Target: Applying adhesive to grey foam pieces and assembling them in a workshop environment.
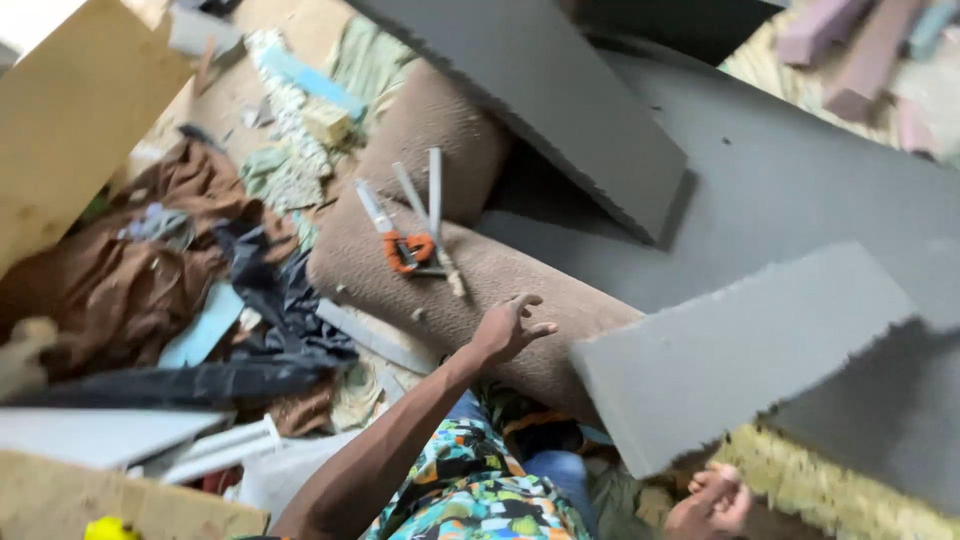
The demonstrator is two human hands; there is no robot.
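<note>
Below, each line names one part of the scene as seen from the head camera.

Left hand: the left hand hangs over the brown fabric-covered cushion, fingers loosely spread and holding nothing; whether the fingertips touch the fabric cannot be told.

Right hand: the right hand sits at the bottom edge of the view, fingers curled under the lower corner of the thick grey rectangular foam slab; it seems to grip that corner, though the contact itself is partly hidden.

Grey foam slab: it is tilted, its cut edge rough, and it lies just right of the left hand, above the yellow-green fibrous padding.

Second slab: a long grey foam board slants across the top, lying over the large grey foam sheet and over one end of the cushion.

Tool: orange-handled scissors with open metal blades rest on the cushion, near the left hand but apart from it.

Clothing: a bright multicoloured patterned garment shows under the left forearm.

Left side: crumpled brown cloth, dark blue-black fabric and a pale wooden board lie well apart from both hands.

Top right: pink foam blocks lie beyond the grey sheet.
</note>
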